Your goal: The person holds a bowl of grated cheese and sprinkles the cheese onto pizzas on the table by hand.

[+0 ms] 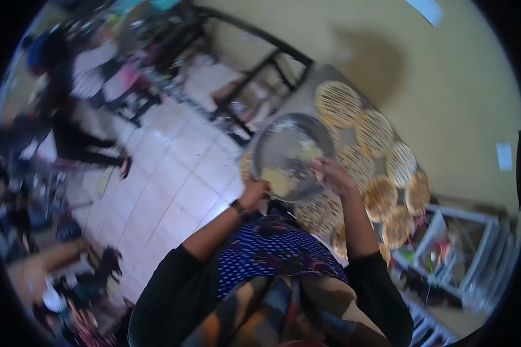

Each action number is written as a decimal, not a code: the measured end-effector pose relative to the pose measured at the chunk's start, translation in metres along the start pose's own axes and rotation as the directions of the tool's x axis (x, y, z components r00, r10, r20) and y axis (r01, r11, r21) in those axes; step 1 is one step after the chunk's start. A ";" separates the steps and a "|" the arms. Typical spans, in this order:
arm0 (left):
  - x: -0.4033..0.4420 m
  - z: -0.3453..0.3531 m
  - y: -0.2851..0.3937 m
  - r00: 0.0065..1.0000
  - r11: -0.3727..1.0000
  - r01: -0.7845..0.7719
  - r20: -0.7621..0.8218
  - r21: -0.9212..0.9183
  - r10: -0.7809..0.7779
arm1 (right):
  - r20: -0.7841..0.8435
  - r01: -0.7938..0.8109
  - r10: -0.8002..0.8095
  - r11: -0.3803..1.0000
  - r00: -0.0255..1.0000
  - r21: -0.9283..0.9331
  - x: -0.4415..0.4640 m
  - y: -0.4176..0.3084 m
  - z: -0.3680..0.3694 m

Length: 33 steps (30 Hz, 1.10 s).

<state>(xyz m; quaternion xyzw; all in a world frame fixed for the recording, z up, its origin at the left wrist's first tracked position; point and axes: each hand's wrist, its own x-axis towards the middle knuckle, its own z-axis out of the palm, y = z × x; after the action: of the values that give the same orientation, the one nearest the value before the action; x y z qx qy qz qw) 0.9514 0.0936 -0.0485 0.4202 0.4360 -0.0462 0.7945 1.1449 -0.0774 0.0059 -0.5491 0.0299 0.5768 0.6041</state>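
Note:
A wide round metal bowl is tipped toward me, with pale yellow crumbly or shredded food inside along its lower side and more on the right. My left hand is closed on the bowl's near left rim. At the right rim, my right hand has curled fingers with whitish bits on them; what they pinch, if anything, is too blurred to make out. Under and beyond the bowl, round flat cakes with dark stripes lie on a grey table. Browner, unstriped round ones lie farther right.
A dark metal frame stands beyond the table. To the right is a light-coloured rack with things inside. A pale tiled floor stretches to the left, where a person in dark trousers stands near cluttered tables.

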 end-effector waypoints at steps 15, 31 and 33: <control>-0.001 -0.010 0.002 0.998 0.997 -0.045 -0.038 -0.058 0.043 | -0.731 -0.434 -0.118 0.737 0.673 -0.519 -0.035 0.044 -0.260; -0.024 -0.026 -0.003 0.984 0.985 -0.055 -0.174 -0.163 0.027 | -0.304 -0.289 -0.469 0.105 0.830 -0.952 0.058 -0.017 -0.247; -0.027 -0.028 -0.001 0.983 0.983 -0.059 -0.184 -0.177 0.026 | -0.292 -0.299 -0.426 0.054 0.856 -0.953 0.068 -0.013 -0.239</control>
<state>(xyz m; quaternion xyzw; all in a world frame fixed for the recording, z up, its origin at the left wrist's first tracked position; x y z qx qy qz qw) 0.9163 0.1045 -0.0369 0.3579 0.4996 0.0491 0.7874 1.3204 -0.1957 -0.1258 -0.9395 -0.2419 0.2371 0.0511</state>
